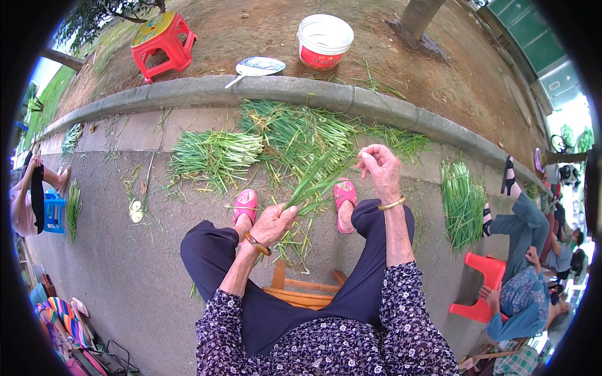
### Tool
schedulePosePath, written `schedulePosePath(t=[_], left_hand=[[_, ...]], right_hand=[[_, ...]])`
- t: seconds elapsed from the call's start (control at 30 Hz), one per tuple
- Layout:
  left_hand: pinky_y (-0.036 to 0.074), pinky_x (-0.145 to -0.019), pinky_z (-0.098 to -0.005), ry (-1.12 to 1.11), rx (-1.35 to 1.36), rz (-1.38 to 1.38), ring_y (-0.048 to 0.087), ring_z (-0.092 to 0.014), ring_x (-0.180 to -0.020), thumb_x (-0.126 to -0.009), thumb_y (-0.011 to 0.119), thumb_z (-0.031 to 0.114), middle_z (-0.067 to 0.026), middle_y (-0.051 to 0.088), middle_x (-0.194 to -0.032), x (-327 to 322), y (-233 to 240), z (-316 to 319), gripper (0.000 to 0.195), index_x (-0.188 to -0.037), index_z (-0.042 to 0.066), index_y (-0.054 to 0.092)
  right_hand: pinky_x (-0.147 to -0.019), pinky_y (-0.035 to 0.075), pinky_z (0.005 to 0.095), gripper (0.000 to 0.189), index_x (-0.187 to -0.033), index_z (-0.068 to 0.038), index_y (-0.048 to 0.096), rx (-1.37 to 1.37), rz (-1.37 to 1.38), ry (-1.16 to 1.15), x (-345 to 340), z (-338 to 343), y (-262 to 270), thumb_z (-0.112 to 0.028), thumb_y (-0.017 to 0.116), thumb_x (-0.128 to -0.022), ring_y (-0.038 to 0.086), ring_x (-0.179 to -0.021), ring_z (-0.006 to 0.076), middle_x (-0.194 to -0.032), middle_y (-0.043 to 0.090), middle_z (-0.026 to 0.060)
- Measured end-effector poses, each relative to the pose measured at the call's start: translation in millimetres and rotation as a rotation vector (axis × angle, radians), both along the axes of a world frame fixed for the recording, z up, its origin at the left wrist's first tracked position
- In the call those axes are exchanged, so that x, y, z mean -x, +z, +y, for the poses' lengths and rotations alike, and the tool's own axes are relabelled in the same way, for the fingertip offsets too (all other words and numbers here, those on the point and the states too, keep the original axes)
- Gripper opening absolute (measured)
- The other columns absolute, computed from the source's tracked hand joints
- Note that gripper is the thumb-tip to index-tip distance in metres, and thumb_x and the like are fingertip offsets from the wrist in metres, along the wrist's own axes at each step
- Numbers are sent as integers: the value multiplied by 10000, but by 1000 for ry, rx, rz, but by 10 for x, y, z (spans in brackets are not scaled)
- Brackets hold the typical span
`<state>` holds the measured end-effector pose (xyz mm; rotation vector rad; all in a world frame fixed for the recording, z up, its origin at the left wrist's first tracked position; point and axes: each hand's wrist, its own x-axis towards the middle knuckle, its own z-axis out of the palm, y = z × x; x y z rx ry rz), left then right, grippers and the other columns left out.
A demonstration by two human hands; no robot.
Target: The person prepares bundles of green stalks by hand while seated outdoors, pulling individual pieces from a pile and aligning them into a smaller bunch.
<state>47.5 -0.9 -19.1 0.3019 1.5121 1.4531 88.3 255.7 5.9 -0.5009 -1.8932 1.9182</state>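
Note:
My left hand (273,224), with a brown bangle at its wrist, holds a small bunch of long green chive-like leaves (310,185) between my knees. The leaves fan up and to the right. My right hand (380,165), with a gold-coloured bangle, is raised near their tips. Its thumb and fingers are bent close together, and whether they pinch a leaf is too small to tell. Beyond my pink sandals lies a large loose heap of green stalks (301,131). A neater bundle of stalks (216,155) with pale ends lies left of it.
A stone kerb (301,89) runs across behind the heap. A hand fan (260,66) rests on it; a white bucket (324,40) and red stool (164,44) stand beyond. To the right, another bundle (463,204) lies near a seated person (522,291). Other people sit at far left.

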Motion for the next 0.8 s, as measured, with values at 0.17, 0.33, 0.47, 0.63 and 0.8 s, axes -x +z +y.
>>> schedulePosePath(t=[0.17,0.33,0.47,0.63,0.8], left_hand=[[183,-326,-160,-8,54,15,254,-5,-381,-834,441,399,90,315,-507,66,-19,-63,325,-770,81,458],[269,-392,-197,-14,121,75,333,-41,-455,-837,436,394,54,381,-518,135,-114,-127,371,-724,51,520],[241,-352,-188,8,156,36,306,-30,-409,-834,436,402,62,365,-500,153,-57,-149,364,-721,64,510],[194,-315,-171,42,128,-123,260,-16,-359,-824,451,416,79,331,-475,165,-40,-160,352,-732,78,482],[168,-310,-165,33,97,-273,232,-7,-351,-812,476,419,92,301,-459,125,134,-132,348,-721,84,452]], right_hand=[[-488,390,168,107,-862,0,552,-162,-60,22,-4,-60,-27,0,523,-758,488,-569,53,-681,530,7],[-498,375,192,87,-811,-1,582,-457,-14,84,-37,23,-147,13,536,-739,469,-579,60,-691,526,12],[-491,372,202,103,-810,-6,585,-512,-36,123,-61,58,-150,25,534,-727,462,-566,69,-697,527,21],[-486,372,209,114,-814,-11,583,-560,-44,168,-75,62,-126,30,526,-724,465,-564,79,-706,532,35],[-527,417,280,97,-802,-10,553,-783,-81,85,-39,-38,-55,24,512,-721,519,-596,178,-723,531,83]])
